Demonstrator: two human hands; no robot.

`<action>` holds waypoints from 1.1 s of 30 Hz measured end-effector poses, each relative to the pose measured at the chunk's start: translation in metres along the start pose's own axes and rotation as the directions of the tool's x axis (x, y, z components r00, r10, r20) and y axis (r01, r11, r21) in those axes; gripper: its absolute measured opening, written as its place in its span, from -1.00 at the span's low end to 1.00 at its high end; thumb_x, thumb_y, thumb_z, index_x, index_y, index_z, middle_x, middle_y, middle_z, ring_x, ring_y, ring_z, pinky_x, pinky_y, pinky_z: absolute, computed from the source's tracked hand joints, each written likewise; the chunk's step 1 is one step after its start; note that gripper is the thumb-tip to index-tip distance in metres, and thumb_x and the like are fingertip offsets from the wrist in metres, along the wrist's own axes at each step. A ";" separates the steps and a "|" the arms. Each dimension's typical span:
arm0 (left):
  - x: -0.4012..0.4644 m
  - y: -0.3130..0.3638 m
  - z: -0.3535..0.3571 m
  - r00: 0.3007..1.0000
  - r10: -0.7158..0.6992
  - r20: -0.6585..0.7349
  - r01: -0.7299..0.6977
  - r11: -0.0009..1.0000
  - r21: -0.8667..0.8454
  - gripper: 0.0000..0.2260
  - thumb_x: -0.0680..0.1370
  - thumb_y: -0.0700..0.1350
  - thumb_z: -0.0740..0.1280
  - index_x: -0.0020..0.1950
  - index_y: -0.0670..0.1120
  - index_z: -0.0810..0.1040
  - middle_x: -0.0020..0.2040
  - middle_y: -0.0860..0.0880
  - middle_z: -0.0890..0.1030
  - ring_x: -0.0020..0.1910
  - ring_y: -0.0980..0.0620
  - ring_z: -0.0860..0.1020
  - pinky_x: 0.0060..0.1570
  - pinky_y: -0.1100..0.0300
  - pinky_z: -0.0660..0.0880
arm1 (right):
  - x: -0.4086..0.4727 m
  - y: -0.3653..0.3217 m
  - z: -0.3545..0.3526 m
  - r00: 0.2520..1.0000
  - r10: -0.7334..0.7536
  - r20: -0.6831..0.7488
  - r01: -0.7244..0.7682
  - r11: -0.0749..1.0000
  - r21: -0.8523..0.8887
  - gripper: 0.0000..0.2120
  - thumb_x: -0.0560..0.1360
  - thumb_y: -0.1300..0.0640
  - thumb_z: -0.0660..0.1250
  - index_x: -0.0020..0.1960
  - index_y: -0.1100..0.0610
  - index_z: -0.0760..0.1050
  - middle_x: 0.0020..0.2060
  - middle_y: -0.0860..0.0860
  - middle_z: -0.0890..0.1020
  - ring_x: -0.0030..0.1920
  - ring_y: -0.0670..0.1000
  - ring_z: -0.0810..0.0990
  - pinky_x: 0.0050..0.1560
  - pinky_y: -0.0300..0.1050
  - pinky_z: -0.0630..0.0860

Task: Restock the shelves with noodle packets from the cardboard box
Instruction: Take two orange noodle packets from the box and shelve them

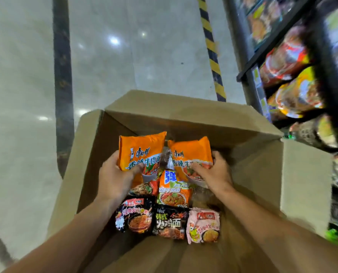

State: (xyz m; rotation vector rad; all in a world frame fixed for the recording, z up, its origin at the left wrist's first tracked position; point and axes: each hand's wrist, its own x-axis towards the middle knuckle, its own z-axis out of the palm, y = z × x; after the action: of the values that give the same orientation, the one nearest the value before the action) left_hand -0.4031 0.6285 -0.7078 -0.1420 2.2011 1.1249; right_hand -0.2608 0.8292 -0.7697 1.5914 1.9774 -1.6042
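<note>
Box: cardboard box [258,174] open on the floor [26,95], flaps spread, beside the shelves [294,79] at its right.
Left hand: left hand [115,178] inside the box, fingers and thumb curled round the lower left edge of the left orange packet [142,150]; grip closed on that packet.
Right hand: right hand [215,174] inside the box, thumb and fingers curled round the lower right edge of the right orange packet [191,154]; grip closed on that packet.
Held packets: both upright, side by side near the far wall of the box, close to touching; printed faces toward the camera.
Other packets in box: orange-and-blue packet [174,190] lying between the two hands, partly under the held pair; two black packets [134,215] [171,221] and a pink packet [203,225] in a row near the near wall, edges touching.
Shelves: dark frames, stocked with red and yellow packets; detail blurred.
Floor: pale and glossy, with a yellow-and-black striped strip [211,48] running toward the box's far right corner.
</note>
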 end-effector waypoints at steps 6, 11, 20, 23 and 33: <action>-0.101 0.113 -0.076 0.994 0.105 0.028 -0.105 0.994 0.003 -0.73 0.45 -0.12 0.51 0.01 0.13 0.49 -0.17 0.20 0.60 -0.23 0.29 0.58 -0.20 0.33 0.52 | -0.134 -0.092 -0.082 1.000 -0.030 -0.006 0.030 0.993 0.117 -0.63 0.41 0.04 0.55 0.17 0.06 0.56 -0.04 -0.03 0.69 -0.08 -0.10 0.67 -0.06 -0.16 0.61; -0.178 0.183 -0.144 0.979 0.190 0.068 -0.188 0.982 -0.032 -0.67 0.45 -0.10 0.49 0.06 0.21 0.45 -0.27 0.35 0.63 -0.28 0.47 0.57 -0.30 0.47 0.46 | -0.250 -0.166 -0.148 0.992 -0.087 -0.087 0.103 0.977 0.188 -0.71 0.40 0.00 0.57 0.09 0.00 0.63 -0.10 -0.07 0.74 -0.10 -0.07 0.73 -0.06 -0.06 0.66; -0.312 0.285 -0.210 0.889 0.393 0.234 -0.398 0.917 -0.027 -0.59 0.41 0.08 0.48 0.21 0.13 0.49 -0.02 0.24 0.59 -0.12 0.32 0.57 -0.10 0.31 0.51 | -0.443 -0.251 -0.252 0.908 -0.165 -0.384 0.293 0.907 0.303 -0.79 0.44 0.15 0.53 0.06 0.10 0.62 -0.13 -0.12 0.72 -0.15 -0.15 0.71 -0.17 -0.29 0.61; -0.351 0.304 -0.217 0.844 0.421 0.333 -0.426 0.903 -0.062 -0.44 0.34 0.13 0.49 0.30 0.02 0.52 0.04 0.14 0.66 -0.03 0.18 0.65 0.00 0.19 0.58 | -0.497 -0.250 -0.273 0.861 -0.149 -0.485 0.345 0.873 0.344 -0.75 0.45 0.16 0.51 0.10 0.15 0.60 -0.15 -0.14 0.74 -0.11 -0.12 0.72 -0.12 -0.24 0.63; -0.495 0.338 -0.201 0.635 0.613 0.470 -0.604 0.774 -0.193 -0.58 0.37 0.05 0.51 0.20 0.09 0.55 -0.04 0.18 0.67 -0.11 0.29 0.65 -0.06 0.20 0.57 | -0.676 -0.188 -0.328 0.695 -0.081 -0.715 0.490 0.781 0.388 -0.80 0.46 0.12 0.50 0.07 0.07 0.62 -0.07 -0.09 0.75 -0.07 -0.08 0.73 -0.10 -0.24 0.63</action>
State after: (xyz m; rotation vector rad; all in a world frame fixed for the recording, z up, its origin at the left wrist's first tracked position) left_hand -0.2430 0.5941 -0.0971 0.8812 1.7643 1.3322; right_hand 0.0409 0.6871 -0.0708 2.4707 2.3290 -2.0966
